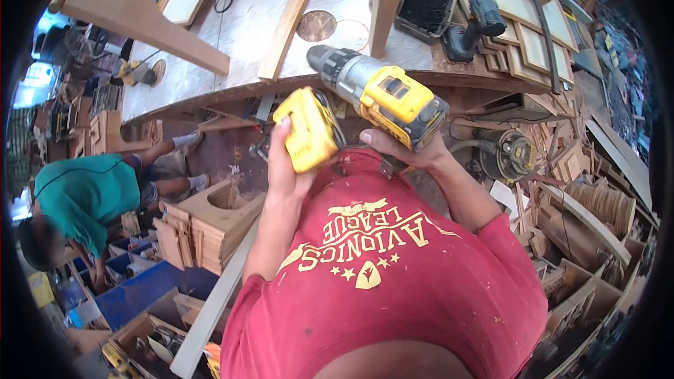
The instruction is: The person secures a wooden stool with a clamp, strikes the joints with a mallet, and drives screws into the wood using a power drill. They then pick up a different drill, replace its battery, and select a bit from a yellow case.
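Observation:
My left hand (281, 165) is closed around a yellow battery pack (305, 133), held in front of the red shirt. Beside it on the right, my right hand (407, 151) grips a yellow and grey cordless drill (397, 98) from below. The drill's black chuck points up and left, over the bench edge. Part of its handle and most of my right fingers are hidden behind its body. The battery pack and the drill are close together but apart.
A workbench (246, 45) ahead carries a wooden strip (291, 24), a black bin (427, 1), another drill (481, 17) and stacked wooden panels (533, 42). At left, a person in a green shirt (91, 193) bends over blue boxes. Wooden parts (210, 224) and a round machine (511, 154) stand nearby.

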Action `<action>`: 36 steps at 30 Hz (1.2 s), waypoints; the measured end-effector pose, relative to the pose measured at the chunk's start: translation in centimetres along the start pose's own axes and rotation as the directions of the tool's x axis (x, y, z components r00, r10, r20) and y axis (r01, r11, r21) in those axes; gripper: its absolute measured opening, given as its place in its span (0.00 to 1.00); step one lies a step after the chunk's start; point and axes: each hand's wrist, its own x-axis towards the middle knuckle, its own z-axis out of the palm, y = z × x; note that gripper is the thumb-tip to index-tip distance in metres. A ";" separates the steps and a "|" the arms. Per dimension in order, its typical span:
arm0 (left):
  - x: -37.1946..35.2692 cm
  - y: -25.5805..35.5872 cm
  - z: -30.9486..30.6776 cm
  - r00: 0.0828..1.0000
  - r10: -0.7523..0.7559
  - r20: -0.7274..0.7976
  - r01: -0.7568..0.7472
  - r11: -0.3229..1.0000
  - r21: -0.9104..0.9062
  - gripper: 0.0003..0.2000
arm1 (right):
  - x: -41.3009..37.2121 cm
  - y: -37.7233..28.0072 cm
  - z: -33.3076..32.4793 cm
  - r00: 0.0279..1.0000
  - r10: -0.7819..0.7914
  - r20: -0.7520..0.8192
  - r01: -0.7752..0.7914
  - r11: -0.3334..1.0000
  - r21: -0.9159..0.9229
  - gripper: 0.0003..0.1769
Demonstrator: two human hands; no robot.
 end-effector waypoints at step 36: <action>1.7 4.1 -1.3 0.984 0.102 -0.146 -0.121 0.984 -0.131 0.23 | 2.5 0.0 10.9 0.925 0.114 -0.363 -0.118 0.993 0.012 0.31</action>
